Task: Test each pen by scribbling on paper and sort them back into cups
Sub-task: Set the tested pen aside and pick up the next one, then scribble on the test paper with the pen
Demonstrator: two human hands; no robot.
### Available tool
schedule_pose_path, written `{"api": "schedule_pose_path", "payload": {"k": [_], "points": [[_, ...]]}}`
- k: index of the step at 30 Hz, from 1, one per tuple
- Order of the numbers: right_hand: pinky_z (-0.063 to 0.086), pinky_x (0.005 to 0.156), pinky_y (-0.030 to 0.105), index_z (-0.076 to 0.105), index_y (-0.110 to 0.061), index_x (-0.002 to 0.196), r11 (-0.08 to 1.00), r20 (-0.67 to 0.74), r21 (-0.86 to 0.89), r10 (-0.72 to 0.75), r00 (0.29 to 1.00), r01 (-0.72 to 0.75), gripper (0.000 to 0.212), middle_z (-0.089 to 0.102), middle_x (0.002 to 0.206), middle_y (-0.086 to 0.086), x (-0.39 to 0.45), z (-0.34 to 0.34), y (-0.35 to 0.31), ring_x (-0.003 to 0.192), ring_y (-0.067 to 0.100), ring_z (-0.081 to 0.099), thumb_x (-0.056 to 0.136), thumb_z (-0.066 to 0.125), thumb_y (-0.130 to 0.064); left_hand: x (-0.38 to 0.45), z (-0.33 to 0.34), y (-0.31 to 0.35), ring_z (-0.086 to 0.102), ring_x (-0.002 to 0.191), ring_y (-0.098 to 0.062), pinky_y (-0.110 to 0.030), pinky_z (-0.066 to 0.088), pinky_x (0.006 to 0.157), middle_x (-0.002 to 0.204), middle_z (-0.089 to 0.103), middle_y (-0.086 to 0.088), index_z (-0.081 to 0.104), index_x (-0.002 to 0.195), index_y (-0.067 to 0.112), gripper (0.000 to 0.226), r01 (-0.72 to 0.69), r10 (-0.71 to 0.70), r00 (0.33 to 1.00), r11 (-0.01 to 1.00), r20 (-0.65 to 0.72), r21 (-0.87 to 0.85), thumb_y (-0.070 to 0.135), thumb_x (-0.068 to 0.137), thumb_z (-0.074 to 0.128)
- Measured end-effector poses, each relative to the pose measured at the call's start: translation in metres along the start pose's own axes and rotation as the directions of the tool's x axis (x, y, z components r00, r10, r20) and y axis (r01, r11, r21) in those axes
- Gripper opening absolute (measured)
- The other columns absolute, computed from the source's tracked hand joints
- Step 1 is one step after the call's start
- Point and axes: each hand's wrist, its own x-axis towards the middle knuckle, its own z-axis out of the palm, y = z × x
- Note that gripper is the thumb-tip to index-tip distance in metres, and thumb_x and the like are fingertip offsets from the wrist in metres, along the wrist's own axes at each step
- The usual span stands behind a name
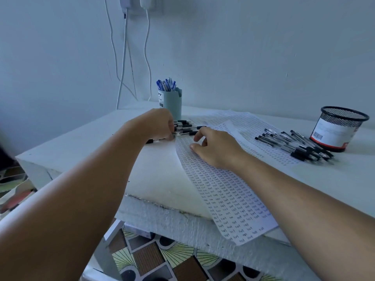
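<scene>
Gripping black-capped pens (185, 128) with curled fingers, the left hand (157, 123) works; the right hand (215, 147) rests relaxed on scribbled paper (223, 191).

My left hand (158, 123) reaches into the pens (187, 128) lying just before the cup (172, 104) at the table's (81, 142) back. My right hand (215, 147) rests on the paper (223, 195). Far right, more pens (294, 144) lie beside the mesh cup (338, 128) (touching it, I think).
</scene>
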Motion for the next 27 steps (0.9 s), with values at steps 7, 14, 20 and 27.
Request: {"api": "schedule_pose_path", "payload": {"k": [7,14,20,27], "points": [[0.052,0.079,0.034,0.053,-0.029,0.123,0.986,-0.048,0.168,0.012,0.999,-0.004,0.027,0.066,0.098,-0.005,0.002,0.002,0.005,0.089,0.016,0.063,0.101,0.064,-0.039,0.000,-0.012,0.012,0.064,0.090,-0.018,-0.031,0.049,0.076,0.100,0.068,0.000,0.067,0.093,0.022,0.012,-0.058,0.055,0.998,0.987,-0.027,-0.153,0.024,0.088,0.078],[0.047,0.078,0.020,0.047,-0.029,0.129,0.930,-0.449,0.120,-0.261,0.855,0.347,0.049,0.049,0.102,0.001,0.002,-0.005,0.006,0.092,0.016,0.052,0.090,0.076,-0.020,0.011,-0.051,0.062,0.068,0.074,-0.015,-0.030,0.058,0.071,0.095,0.070,-0.006,0.069,0.112,0.015,0.024,-0.118,-0.097,0.949,0.772,-0.300,-0.624,0.018,0.090,0.077],[0.048,0.090,0.038,0.071,-0.019,0.111,0.875,-0.567,-0.286,-0.484,0.666,0.391,0.016,0.050,0.119,0.011,-0.002,-0.017,0.031,0.104,0.028,0.050,0.099,0.067,-0.028,0.007,-0.019,0.105,0.060,0.071,-0.021,-0.024,0.052,0.058,0.085,0.062,-0.015,0.068,0.107,-0.008,0.021,0.080,0.048,0.992,0.463,0.115,-0.883,0.005,0.091,0.072],[0.041,0.066,0.027,0.047,-0.021,0.090,0.919,-0.614,0.020,-0.299,0.730,0.393,0.024,0.050,0.074,-0.017,-0.033,-0.042,0.060,0.071,0.002,0.047,0.108,0.045,-0.037,0.025,0.021,0.129,0.064,0.062,-0.013,-0.023,0.049,0.057,0.077,0.070,-0.005,0.069,0.109,0.005,0.028,0.239,-0.052,0.968,0.480,0.244,-0.844,0.030,0.097,0.067]]}}
